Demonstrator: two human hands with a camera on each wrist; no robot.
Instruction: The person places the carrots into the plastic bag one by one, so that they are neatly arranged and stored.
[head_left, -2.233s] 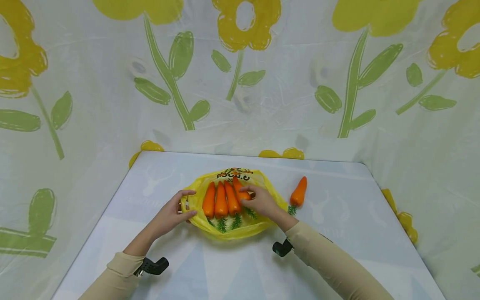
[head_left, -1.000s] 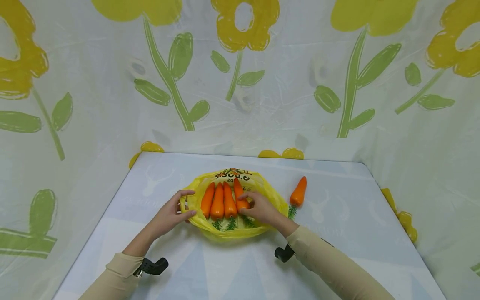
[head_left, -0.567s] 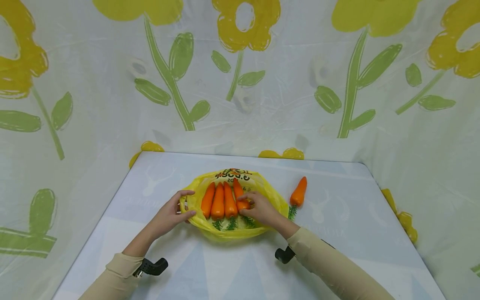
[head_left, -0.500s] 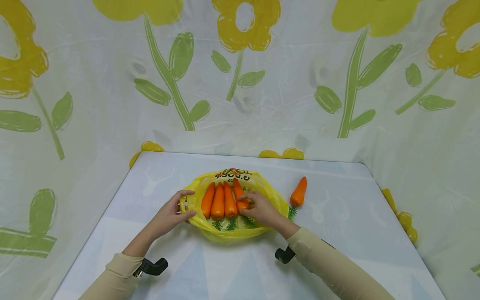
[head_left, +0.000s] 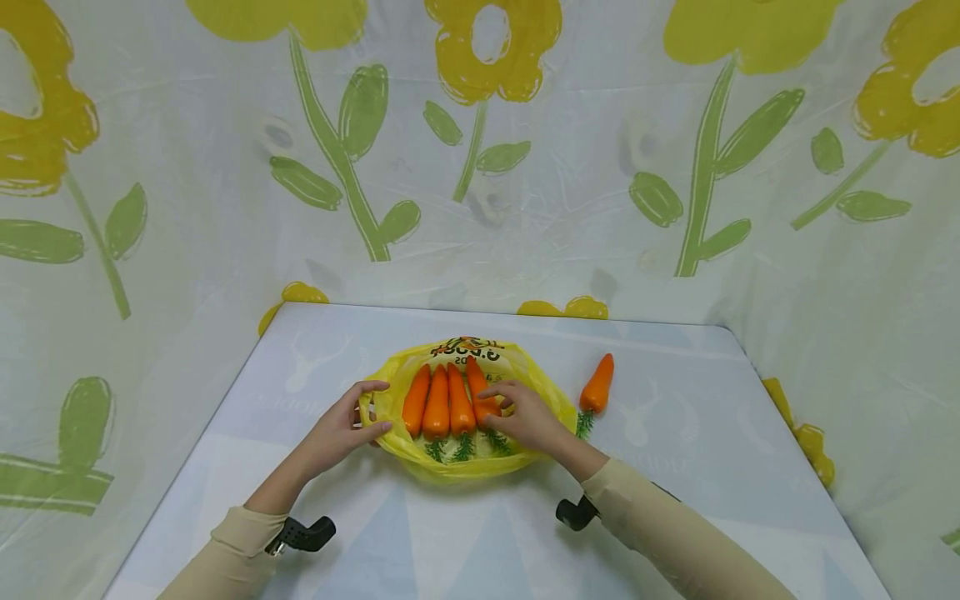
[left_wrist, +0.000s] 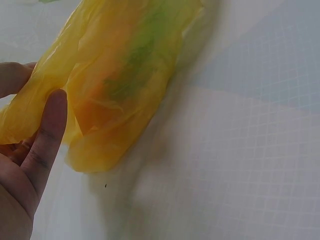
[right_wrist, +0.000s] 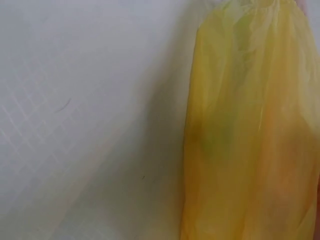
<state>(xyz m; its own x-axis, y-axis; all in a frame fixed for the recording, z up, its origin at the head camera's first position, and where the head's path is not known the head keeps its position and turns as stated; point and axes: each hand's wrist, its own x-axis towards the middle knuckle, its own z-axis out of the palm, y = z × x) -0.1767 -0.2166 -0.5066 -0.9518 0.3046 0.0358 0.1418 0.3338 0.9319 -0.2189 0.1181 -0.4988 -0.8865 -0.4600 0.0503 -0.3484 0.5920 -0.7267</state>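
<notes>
Inside a yellow plastic bag (head_left: 397,450), which lies with its mouth spread wide, several orange carrots (head_left: 437,408) with green tops are lined up side by side. My left hand (head_left: 347,425) grips the bag's left edge between thumb and fingers; the left wrist view shows the thumb (left_wrist: 47,132) against the yellow plastic. My right hand (head_left: 528,417) reaches into the bag over the rightmost carrot (head_left: 476,379), its fingertips at the carrot's thick end, the thumb and fingers apart. In the right wrist view the bag (right_wrist: 225,150) hides most of that hand.
One more carrot (head_left: 597,385) lies on the table (head_left: 675,467) to the right of the bag, its green top close to the bag's edge. A flower-printed curtain (head_left: 570,167) surrounds the table at the back and sides.
The carrots in the bag shifted slightly left earlier, and the rightmost was straightened. My right hand has just drawn back slightly to the right. The left hand has barely moved.
</notes>
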